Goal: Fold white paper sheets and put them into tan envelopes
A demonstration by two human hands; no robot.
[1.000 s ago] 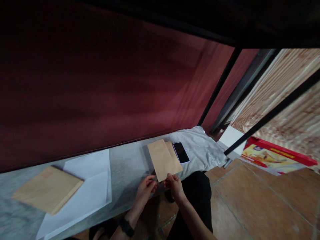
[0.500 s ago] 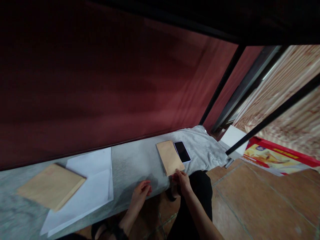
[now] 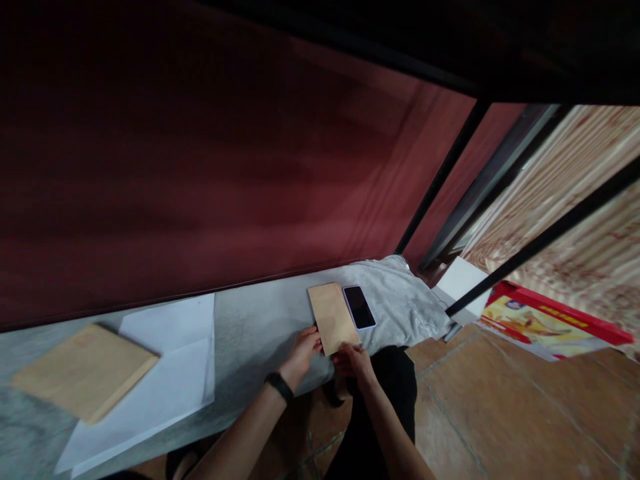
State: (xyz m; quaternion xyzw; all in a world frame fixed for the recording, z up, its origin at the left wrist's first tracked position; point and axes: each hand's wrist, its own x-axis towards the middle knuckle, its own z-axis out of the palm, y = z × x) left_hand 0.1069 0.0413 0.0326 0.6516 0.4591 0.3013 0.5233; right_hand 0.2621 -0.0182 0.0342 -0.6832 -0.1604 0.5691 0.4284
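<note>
A small brown paper envelope (image 3: 334, 317) lies at the front part of a bench covered with grey cloth. My right hand (image 3: 354, 363) pinches its near edge, thumb on top and the other fingers underneath. At its left edge is my left hand (image 3: 304, 350), fingers closed against the paper, with the tips partly hidden by it. A black wristband (image 3: 279, 387) circles my left wrist. Just right of the envelope, a phone (image 3: 359, 308) with a dark screen and a pale purple rim lies face up.
To the left, a larger brown envelope (image 3: 87, 373) overlaps white paper sheets (image 3: 175, 363). A dark red panel (image 3: 225, 200) rises behind the grey cloth (image 3: 255, 320). On the right are black metal bars, a white box (image 3: 461, 283) and a red-and-yellow carton (image 3: 550, 323) above floor tiles.
My left hand has moved right and forward to the small envelope's left edge. My right hand stays at the near edge. The whole view has shifted slightly.
</note>
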